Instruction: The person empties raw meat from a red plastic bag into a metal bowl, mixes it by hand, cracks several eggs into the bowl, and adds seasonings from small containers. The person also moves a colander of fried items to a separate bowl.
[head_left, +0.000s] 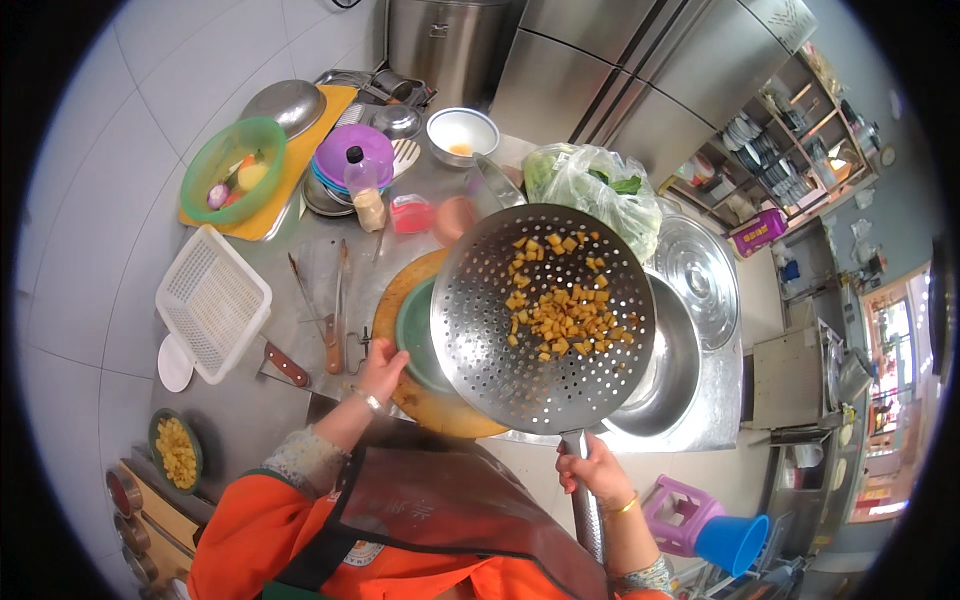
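My right hand grips the handle of a large perforated metal strainer. Small browned cubes of food, which look like fried potato, lie in its bowl. At the rim of a green bowl, my left hand pinches the edge between thumb and fingers. That bowl rests on a round wooden cutting board and is partly covered by the strainer, so its inside is mostly hidden. To the right, a steel basin shows from beneath the strainer's edge.
Knives and a white plastic basket lie left on the steel counter. Behind stand a sauce bottle, a white bowl and bagged greens. A bowl of yellow cubes sits lower left; a pink stool stands lower right.
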